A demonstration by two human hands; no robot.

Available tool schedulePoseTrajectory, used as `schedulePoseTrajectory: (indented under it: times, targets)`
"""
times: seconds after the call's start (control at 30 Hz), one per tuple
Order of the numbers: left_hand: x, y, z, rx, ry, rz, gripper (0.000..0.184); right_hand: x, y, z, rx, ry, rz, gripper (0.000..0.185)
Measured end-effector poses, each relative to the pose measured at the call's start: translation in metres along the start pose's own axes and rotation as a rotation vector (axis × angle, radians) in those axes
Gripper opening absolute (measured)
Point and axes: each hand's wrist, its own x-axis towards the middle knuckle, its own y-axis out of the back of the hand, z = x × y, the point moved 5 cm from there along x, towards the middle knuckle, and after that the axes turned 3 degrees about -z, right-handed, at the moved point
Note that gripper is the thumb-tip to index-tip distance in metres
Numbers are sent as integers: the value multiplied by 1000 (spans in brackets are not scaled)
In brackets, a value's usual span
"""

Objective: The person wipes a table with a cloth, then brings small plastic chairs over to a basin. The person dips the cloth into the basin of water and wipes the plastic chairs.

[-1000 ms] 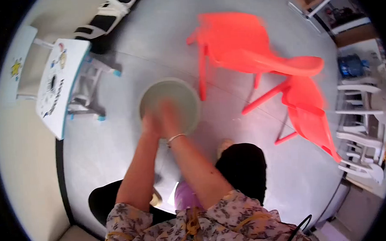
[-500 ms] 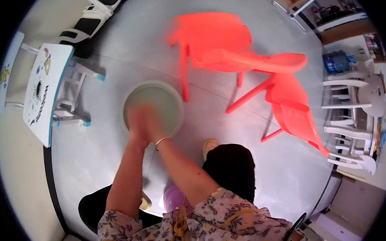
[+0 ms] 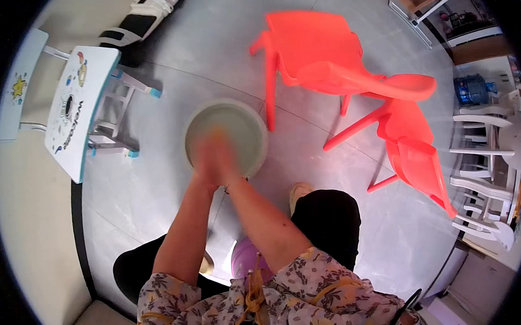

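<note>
Grey floor [image 3: 151, 184] bears a round, pale green basin [image 3: 262, 137], set ahead of the person's feet. Both bare arms reach down to it, the left hand [image 3: 204, 157] and right hand [image 3: 224, 156] close together within its rim. Both are blurred; I cannot tell whether the fingers are spread or curled, or whether they grip anything. A thin bracelet [image 3: 227, 189] circles the right wrist. One leg of a red chair [image 3: 316, 41] stands just beside the basin, and a second red chair [image 3: 420, 161] stands farther right. Well apart on the left is a white desk [image 3: 75, 112] with printed drawings. Something purple [image 3: 244, 259] shows between the person's legs. At far right are white chairs [image 3: 479, 185] and a blue water jug [image 3: 471, 89].
</note>
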Motion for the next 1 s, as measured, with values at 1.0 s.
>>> schedulePoseTrajectory:
  times: [1.0]
  targets:
    - [-226,-237,150,1072,-1080,-13,20,-119,224,-252,943,292,-333,35]
